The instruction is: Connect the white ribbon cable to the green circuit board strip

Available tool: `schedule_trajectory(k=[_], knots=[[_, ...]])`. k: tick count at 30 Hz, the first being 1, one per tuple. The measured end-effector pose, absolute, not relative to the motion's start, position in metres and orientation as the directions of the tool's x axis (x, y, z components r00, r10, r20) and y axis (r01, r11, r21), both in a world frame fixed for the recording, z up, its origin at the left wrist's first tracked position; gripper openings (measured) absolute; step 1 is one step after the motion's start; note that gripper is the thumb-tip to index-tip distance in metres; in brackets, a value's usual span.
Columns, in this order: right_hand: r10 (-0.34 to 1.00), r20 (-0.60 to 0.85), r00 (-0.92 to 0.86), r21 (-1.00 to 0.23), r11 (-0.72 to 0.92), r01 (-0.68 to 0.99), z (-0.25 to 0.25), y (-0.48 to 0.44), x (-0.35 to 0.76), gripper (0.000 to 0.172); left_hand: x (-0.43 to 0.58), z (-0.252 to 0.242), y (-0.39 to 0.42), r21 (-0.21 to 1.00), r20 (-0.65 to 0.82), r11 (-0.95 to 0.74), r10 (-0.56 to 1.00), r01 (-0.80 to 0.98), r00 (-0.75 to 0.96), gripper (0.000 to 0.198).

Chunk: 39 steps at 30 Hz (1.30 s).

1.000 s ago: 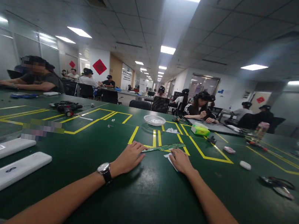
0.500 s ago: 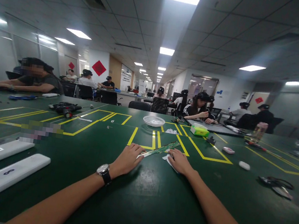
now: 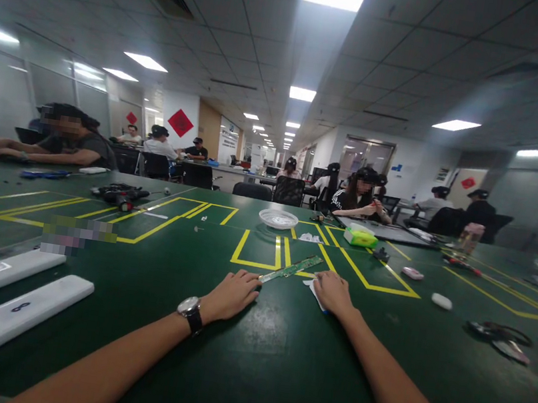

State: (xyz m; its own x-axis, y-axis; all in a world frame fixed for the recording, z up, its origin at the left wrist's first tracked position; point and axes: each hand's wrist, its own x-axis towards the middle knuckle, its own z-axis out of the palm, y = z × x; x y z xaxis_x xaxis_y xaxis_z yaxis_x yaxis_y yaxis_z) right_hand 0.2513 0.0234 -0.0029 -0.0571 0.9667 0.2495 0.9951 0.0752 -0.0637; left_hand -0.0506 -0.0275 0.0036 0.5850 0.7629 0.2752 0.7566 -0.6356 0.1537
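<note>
A long narrow green circuit board (image 3: 293, 269) lies at a slant in front of me, its near end at the fingertips of my left hand (image 3: 233, 296). The fingers of that hand are closed on this end, and a watch sits on the wrist. My right hand (image 3: 333, 292) is to the right of the board, apart from it, with its fingers bent over a white piece (image 3: 316, 295) that looks like paper or cloth. The palm hides part of this white piece.
Two long white cases (image 3: 11, 318) lie at the left. Beyond the board stand a clear round dish (image 3: 278, 219) and a green tissue pack (image 3: 359, 236). Black cables (image 3: 499, 333) are at the right. People sit across the table.
My right hand has moved slightly right with the white piece, away from the board. My left hand has shifted a little down and right, and more of the board's near end shows.
</note>
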Motion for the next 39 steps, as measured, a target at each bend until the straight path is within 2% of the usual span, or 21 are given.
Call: schedule_trajectory(k=[3, 6, 12, 15, 17, 20, 24, 27, 31, 36, 39], knots=[[0.948, 0.318, -0.008, -0.068, 0.032, 0.997, 0.0, 0.022, 0.25, 0.038, -0.049, 0.01, -0.031, 0.195, 0.281, -0.692, 0.718, 0.695, 0.636, 0.035], [0.928, 0.37, -0.045, -0.104, 0.089, 0.991, 0.007, 0.016, 0.238, 0.039, -0.043, 0.02, -0.042, 0.244, 0.306, -0.78, 0.626, 0.576, 0.717, 0.034], [0.944, 0.285, -0.163, -0.132, 0.207, 0.969, 0.013, -0.013, 0.19, 0.053, -0.022, 0.026, -0.07, 0.326, 0.312, -0.891, 0.416, 0.315, 0.854, 0.033], [0.95, 0.247, -0.189, -0.093, 0.217, 0.972, 0.011, -0.023, 0.174, 0.05, -0.016, 0.024, -0.075, 0.36, 0.351, -0.902, 0.369, 0.24, 0.861, 0.033], [0.954, 0.227, -0.196, -0.077, 0.218, 0.973, 0.012, -0.025, 0.171, 0.041, -0.017, 0.022, -0.071, 0.372, 0.373, -0.884, 0.423, 0.284, 0.826, 0.031], [0.954, 0.21, -0.213, -0.088, 0.235, 0.968, 0.014, -0.022, 0.175, 0.036, -0.023, 0.016, -0.058, 0.413, 0.4, -0.803, 0.584, 0.43, 0.707, 0.031], [0.946, 0.223, -0.234, -0.174, 0.275, 0.945, 0.017, -0.022, 0.177, 0.034, -0.035, 0.005, -0.035, 0.54, 0.378, -0.639, 0.765, 0.547, 0.521, 0.041], [0.932, 0.237, -0.273, -0.223, 0.326, 0.919, 0.019, -0.03, 0.169, 0.031, -0.041, -0.002, -0.022, 0.654, 0.344, -0.548, 0.829, 0.522, 0.44, 0.045], [0.899, 0.255, -0.358, -0.205, 0.411, 0.888, 0.019, -0.049, 0.15, 0.029, -0.041, -0.005, -0.013, 0.785, 0.296, -0.433, 0.89, 0.442, 0.346, 0.045], [0.805, 0.268, -0.53, -0.208, 0.585, 0.784, 0.024, -0.065, 0.137, 0.029, -0.043, 0.002, -0.011, 0.83, 0.297, -0.387, 0.916, 0.403, 0.268, 0.03], [0.769, 0.329, -0.549, -0.229, 0.629, 0.743, 0.028, -0.057, 0.144, 0.035, -0.044, 0.003, -0.01, 0.848, 0.298, -0.374, 0.923, 0.376, 0.244, 0.024]])
